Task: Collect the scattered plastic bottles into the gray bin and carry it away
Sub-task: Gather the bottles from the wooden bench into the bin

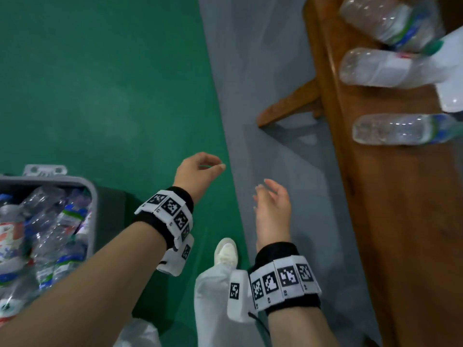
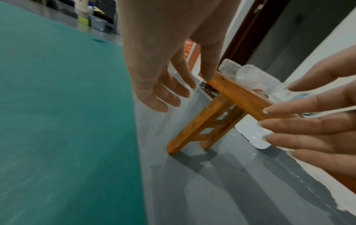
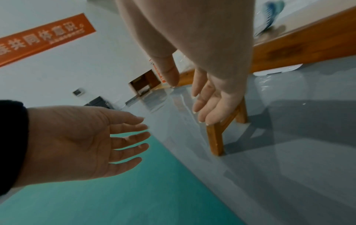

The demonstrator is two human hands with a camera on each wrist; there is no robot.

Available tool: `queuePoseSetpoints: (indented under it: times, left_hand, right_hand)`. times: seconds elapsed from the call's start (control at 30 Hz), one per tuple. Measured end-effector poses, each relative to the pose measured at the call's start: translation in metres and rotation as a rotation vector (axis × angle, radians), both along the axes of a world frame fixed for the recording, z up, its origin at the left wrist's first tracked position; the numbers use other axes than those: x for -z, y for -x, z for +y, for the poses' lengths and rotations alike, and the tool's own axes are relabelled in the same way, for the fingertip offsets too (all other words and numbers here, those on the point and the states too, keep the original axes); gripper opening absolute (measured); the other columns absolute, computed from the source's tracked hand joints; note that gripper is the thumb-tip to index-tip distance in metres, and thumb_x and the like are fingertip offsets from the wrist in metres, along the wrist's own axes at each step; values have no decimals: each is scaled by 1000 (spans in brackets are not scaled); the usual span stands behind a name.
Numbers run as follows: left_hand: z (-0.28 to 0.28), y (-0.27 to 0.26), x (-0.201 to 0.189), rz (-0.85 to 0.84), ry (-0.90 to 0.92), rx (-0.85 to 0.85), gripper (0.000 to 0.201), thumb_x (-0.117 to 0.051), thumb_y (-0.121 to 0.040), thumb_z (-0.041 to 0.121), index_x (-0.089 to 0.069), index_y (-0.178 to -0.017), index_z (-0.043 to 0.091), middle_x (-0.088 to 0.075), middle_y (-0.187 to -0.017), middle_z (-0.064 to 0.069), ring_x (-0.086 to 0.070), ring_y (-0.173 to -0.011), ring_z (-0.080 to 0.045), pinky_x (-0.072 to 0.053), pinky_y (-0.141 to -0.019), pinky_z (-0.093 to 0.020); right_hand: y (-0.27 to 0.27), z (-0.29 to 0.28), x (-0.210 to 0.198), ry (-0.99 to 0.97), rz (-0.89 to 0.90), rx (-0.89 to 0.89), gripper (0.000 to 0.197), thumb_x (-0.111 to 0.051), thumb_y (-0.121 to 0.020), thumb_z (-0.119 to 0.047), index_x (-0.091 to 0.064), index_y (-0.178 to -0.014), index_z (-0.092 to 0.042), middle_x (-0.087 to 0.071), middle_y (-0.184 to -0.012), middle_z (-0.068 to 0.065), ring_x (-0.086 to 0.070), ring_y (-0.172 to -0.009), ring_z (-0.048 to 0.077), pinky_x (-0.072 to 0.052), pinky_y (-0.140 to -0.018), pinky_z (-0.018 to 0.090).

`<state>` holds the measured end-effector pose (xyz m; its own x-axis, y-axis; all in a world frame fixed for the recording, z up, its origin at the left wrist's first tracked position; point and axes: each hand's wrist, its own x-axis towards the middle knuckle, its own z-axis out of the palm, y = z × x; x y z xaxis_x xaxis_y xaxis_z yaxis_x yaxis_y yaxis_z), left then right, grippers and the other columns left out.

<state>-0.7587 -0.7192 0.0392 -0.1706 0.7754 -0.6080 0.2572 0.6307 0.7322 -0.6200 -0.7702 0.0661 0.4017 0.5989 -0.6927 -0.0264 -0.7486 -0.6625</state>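
The gray bin (image 1: 93, 196) stands on the green floor at the lower left, holding several clear plastic bottles (image 1: 50, 226). At the right, three clear bottles (image 1: 383, 23) (image 1: 378, 68) (image 1: 395, 130) lie on a wooden bench (image 1: 400, 221), with a white one beside them at the frame edge. My left hand (image 1: 213, 166) hangs over the floor between bin and bench, fingers loosely curled and holding nothing. My right hand (image 1: 265, 194) is just to its right, fingers relaxed and holding nothing. The left wrist view shows the left hand (image 2: 169, 91), bench (image 2: 240, 94) and bottles (image 2: 250, 76).
A splayed bench leg (image 1: 288, 106) reaches onto the gray floor strip between the green floor (image 1: 100, 83) and the bench. My white shoe (image 1: 226, 251) is below the hands. A white flat object (image 2: 252, 135) lies under the bench. Boxes stand far back (image 2: 96, 22).
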Motion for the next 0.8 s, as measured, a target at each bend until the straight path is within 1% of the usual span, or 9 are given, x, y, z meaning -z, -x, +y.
queuePoseSetpoints:
  times: [0.13,0.3,0.37,0.43,0.5,0.57,0.67,0.73,0.8]
  left_hand:
    - [34,-62,-15,-12,-75,119,8,-71,-82,18,-66,-88,17,-66,-90,0,-60,-83,-13,-47,-79,-25]
    - [81,-136,-38,-33,-171,219,11,-73,-80,24,-64,-79,30,-66,-94,0,-63,-91,-18,-50,-88,-34]
    - [99,-161,-50,-50,-202,236,9,-73,-80,24,-68,-87,25,-67,-95,1,-63,-95,-15,-50,-89,-31]
    - [117,-180,-62,-31,-272,240,14,-72,-81,22,-70,-94,18,-64,-90,7,-60,-89,-1,-48,-82,-19]
    - [139,-196,-69,9,-345,228,21,-73,-79,25,-70,-99,17,-58,-107,5,-54,-98,2,-42,-76,-9]
    - [158,-206,-73,71,-350,207,37,-75,-78,32,-65,-113,26,-33,-136,-1,-38,-123,-9,-34,-91,-2]
    - [185,-223,-79,213,-309,267,62,-75,-76,37,-48,-132,33,1,-150,-6,-17,-140,-24,-22,-116,-28]
    - [198,-232,-77,257,-293,317,71,-75,-76,39,-41,-138,31,9,-152,-8,-16,-142,-28,-22,-118,-39]
    - [208,-239,-70,271,-266,350,75,-74,-75,42,-39,-140,29,7,-151,-9,-21,-140,-29,-26,-117,-40]
  right_hand:
    - [-54,11,-14,-33,-15,127,18,-54,-96,-22,-54,-112,-30,-59,-104,-12,-61,-105,14,-48,-90,32]
    - [-123,36,-31,-56,-51,263,16,-56,-95,-28,-56,-110,-30,-61,-112,-7,-60,-108,15,-50,-96,38]
    - [-146,45,-35,-59,-51,325,18,-58,-93,-31,-57,-110,-29,-61,-117,-3,-60,-110,17,-49,-99,42]
    - [-164,57,-39,-51,-28,389,24,-59,-92,-34,-57,-115,-26,-61,-119,-1,-59,-110,18,-49,-99,42]
    - [-179,73,-41,-30,4,449,39,-60,-91,-39,-54,-125,-22,-59,-123,-1,-59,-111,18,-50,-98,41]
    - [-189,90,-39,-6,17,492,56,-62,-88,-44,-45,-136,-21,-56,-128,1,-57,-112,18,-50,-98,41]
    - [-200,122,-33,34,84,557,84,-70,-79,-51,-27,-145,-23,-48,-135,6,-54,-117,25,-49,-99,45]
    - [-202,139,-29,80,114,609,101,-77,-68,-57,-21,-145,-25,-42,-140,10,-52,-120,31,-50,-97,49]
    - [-204,152,-28,112,100,621,109,-80,-60,-61,-19,-144,-25,-39,-139,11,-52,-118,33,-52,-92,48]
